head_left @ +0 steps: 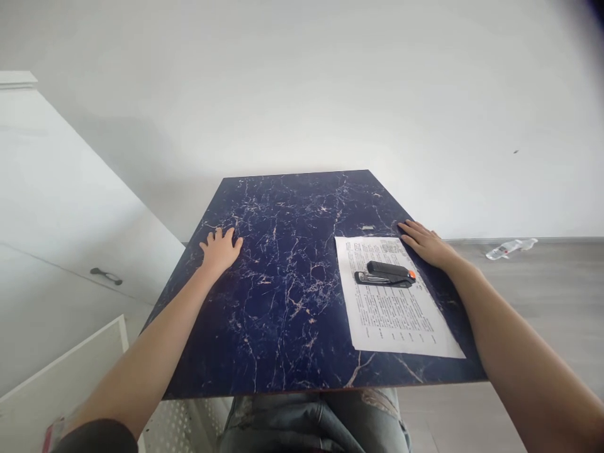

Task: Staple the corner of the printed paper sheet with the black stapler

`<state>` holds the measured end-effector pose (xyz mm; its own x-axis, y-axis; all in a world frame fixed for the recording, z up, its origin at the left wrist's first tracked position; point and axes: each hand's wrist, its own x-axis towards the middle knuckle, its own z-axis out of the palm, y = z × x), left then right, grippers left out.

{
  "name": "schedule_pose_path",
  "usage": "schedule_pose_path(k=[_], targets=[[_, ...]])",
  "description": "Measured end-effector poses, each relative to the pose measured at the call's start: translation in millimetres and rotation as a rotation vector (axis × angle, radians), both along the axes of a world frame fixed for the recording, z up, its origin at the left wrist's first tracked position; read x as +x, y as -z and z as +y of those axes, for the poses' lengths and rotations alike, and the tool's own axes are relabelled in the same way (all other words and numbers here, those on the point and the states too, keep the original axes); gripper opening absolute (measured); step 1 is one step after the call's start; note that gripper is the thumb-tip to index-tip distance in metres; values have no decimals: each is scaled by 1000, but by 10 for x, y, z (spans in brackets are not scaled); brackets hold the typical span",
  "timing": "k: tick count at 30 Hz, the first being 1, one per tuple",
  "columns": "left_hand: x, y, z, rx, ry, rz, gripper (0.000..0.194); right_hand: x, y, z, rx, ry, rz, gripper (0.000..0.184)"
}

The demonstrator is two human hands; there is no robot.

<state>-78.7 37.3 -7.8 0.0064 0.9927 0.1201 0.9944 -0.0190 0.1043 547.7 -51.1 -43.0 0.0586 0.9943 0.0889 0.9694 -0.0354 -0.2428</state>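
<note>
My left hand [220, 250] lies flat on the left side of the dark blue marbled table [283, 283], fingers spread, with nothing in it. Over at the right edge, my right hand [428, 244] rests palm down with its fingers stretched out, close to the upper right corner of a printed sheet of paper [377, 321]. On that sheet sits a black stapler [387, 274] with an orange spot at its right end. A small strip that looks like staples [367, 228] lies on the table just above the paper.
A white wall [302, 88] stands behind the table. On the left is a white cabinet [56, 189] with a dark handle [106, 275] and a low white drawer or panel [70, 365]. Clear plastic packaging [511, 248] lies on the grey floor [547, 302] to the right.
</note>
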Motion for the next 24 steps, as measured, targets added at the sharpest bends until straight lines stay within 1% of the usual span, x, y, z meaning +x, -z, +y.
schedule_pose_path(k=[2,3,4,5,6,8,10,11,12,16,18,20,22,24], targets=[[-237,-74,56,30,-11,-41,58,-42,-48,-49,141,-19,48,70],[-387,-106,86,39,-83,-78,56,-79,-94,-91,217,-22,94,69],[-545,-128,113,42,-202,-110,59,-128,-156,-143,268,-37,153,67],[-700,-138,137,11,-329,-153,67,-191,-232,-202,276,-74,222,66],[-839,-136,156,-52,-425,-208,72,-269,-317,-264,233,-145,299,66],[-1043,-100,188,-161,-494,-287,76,-464,-493,-374,25,-382,425,75],[-1140,-42,223,-217,-490,-345,72,-697,-637,-438,-184,-598,451,89],[-1159,-11,244,-225,-484,-367,68,-818,-689,-449,-258,-659,429,93],[-1167,18,266,-227,-477,-387,66,-936,-728,-450,-315,-693,394,90],[-1197,120,349,-226,-474,-455,66,-1382,-802,-405,-481,-743,324,57],[-1231,161,374,-225,-484,-483,69,-1653,-823,-385,-477,-763,310,51],[-1263,191,384,-224,-491,-509,70,-2027,-842,-362,-429,-806,295,49],[-1281,204,383,-224,-494,-531,71,-2516,-851,-318,-385,-890,298,46],[-1284,201,372,-224,-492,-547,71,-3073,-849,-234,-355,-980,317,48]])
